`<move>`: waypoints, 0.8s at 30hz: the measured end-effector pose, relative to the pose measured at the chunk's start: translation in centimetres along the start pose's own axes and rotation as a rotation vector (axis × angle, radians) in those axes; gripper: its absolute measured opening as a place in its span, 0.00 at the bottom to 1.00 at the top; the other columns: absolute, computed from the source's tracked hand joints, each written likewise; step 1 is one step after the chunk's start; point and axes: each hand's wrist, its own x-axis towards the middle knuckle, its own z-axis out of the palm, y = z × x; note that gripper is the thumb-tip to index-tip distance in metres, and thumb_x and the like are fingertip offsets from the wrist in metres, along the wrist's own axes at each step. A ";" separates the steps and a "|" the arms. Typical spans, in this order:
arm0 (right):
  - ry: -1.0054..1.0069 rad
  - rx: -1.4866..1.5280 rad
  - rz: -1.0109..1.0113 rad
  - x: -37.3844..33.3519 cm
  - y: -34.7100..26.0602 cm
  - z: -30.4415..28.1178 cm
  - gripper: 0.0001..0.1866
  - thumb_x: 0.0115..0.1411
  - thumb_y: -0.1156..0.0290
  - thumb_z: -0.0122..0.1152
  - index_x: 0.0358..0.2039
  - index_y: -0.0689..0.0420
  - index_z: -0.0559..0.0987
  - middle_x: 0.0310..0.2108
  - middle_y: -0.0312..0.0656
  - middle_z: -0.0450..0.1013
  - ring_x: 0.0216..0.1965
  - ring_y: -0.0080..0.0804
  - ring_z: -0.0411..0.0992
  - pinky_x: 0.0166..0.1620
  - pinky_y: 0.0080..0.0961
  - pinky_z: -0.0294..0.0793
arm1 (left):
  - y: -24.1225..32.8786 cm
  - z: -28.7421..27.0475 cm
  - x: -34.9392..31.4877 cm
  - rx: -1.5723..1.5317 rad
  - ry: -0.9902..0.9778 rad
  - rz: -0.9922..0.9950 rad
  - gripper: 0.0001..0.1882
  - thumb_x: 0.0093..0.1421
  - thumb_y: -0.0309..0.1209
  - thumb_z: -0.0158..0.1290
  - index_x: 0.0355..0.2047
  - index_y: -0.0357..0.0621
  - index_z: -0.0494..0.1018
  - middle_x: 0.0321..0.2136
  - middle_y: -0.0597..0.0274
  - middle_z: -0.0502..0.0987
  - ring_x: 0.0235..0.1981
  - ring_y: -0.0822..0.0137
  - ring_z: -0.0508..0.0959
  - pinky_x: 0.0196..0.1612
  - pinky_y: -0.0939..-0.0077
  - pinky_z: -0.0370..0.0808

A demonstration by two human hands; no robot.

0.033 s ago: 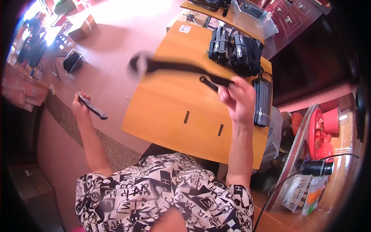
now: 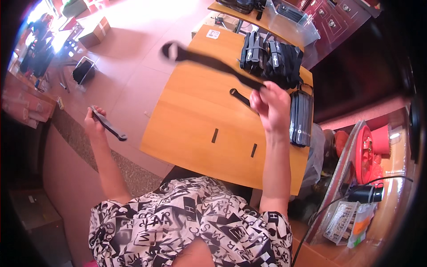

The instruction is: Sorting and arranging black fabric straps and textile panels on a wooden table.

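Note:
My right hand (image 2: 275, 107) is closed on one end of a black strap (image 2: 213, 62) above the table. The strap stretches toward the far left, and its slotted loop end is blurred. My left hand (image 2: 94, 121) is closed around a narrow grey-and-black folded strap (image 2: 110, 126), out beyond the table's left edge. Just left of my right hand, another black strap (image 2: 239, 95) with a slotted end lies on the table, partly hidden by the hand. Two short dark strips (image 2: 214, 135) lie flat on the near part of the wooden table (image 2: 187, 120).
Banded bundles of black and grey straps (image 2: 254, 49) sit at the table's far right, with a flat stack of straps (image 2: 301, 120) at its right edge. Behind stands a clear plastic bin (image 2: 291, 20). Shelves to the right hold a red round tray (image 2: 364, 153) and a white basket (image 2: 341, 220).
The free end of the strap in my right hand has swung up and slightly right. My left hand has shifted a little to the right with its folded strap.

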 end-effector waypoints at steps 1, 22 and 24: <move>0.119 -0.010 0.034 2.1 1.1 -0.7 0.07 0.56 0.72 0.57 0.25 0.62 0.74 0.19 0.34 0.68 0.19 0.16 0.64 0.21 0.14 0.60 | -0.3 1.4 -1.4 -0.050 0.020 -0.048 0.11 0.66 0.34 0.46 0.37 0.37 0.67 0.30 0.59 0.71 0.29 0.66 0.71 0.32 0.70 0.72; 0.521 -1.772 -0.098 1.1 5.5 -10.0 0.16 0.56 0.61 0.60 0.32 0.64 0.73 0.33 0.53 0.73 0.33 0.49 0.74 0.36 0.42 0.73 | -10.4 22.8 -23.0 0.152 -0.814 -0.468 0.17 0.58 0.21 0.52 0.49 0.26 0.70 0.34 0.54 0.76 0.33 0.67 0.75 0.40 0.73 0.73; 0.331 -1.357 -0.077 -1.2 4.7 -5.8 0.12 0.58 0.65 0.61 0.31 0.63 0.75 0.27 0.45 0.73 0.28 0.35 0.72 0.32 0.31 0.72 | -10.9 23.0 -24.0 0.108 -0.821 -0.508 0.17 0.58 0.20 0.52 0.48 0.27 0.71 0.33 0.56 0.77 0.32 0.68 0.75 0.39 0.75 0.73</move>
